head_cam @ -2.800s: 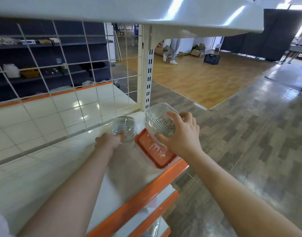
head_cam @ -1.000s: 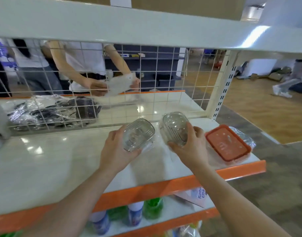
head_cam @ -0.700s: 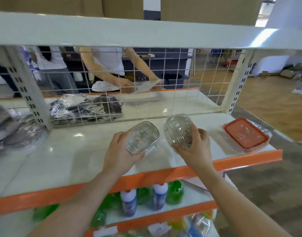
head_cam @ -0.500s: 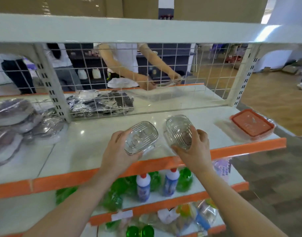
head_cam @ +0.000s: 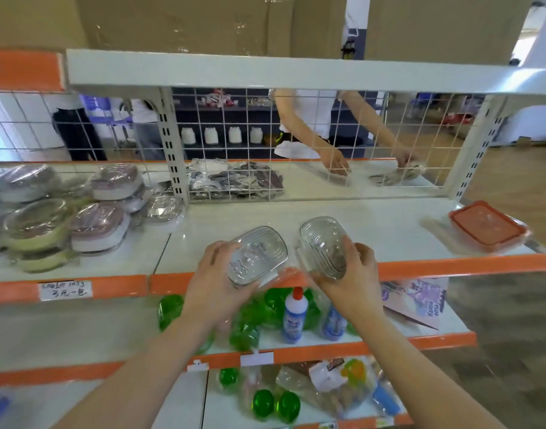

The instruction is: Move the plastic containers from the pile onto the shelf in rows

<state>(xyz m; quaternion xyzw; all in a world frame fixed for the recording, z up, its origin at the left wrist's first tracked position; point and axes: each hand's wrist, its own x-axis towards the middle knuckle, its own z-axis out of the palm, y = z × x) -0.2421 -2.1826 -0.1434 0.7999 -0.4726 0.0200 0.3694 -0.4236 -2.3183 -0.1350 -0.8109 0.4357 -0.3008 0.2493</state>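
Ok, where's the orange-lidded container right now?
In the head view, the orange-lidded container lies on the white shelf at its far right end, by the orange front edge, well right of the right hand.

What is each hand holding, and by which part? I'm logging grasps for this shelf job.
The left hand grips a clear plastic container by its lower end; the right hand grips another clear container by its side.

I see two clear ribbed plastic containers (head_cam: 256, 254), a white shelf (head_cam: 373, 224) with an orange front edge, an orange-lidded container (head_cam: 486, 226), green bottles (head_cam: 265, 308) below, and a white wire grid (head_cam: 234, 140).
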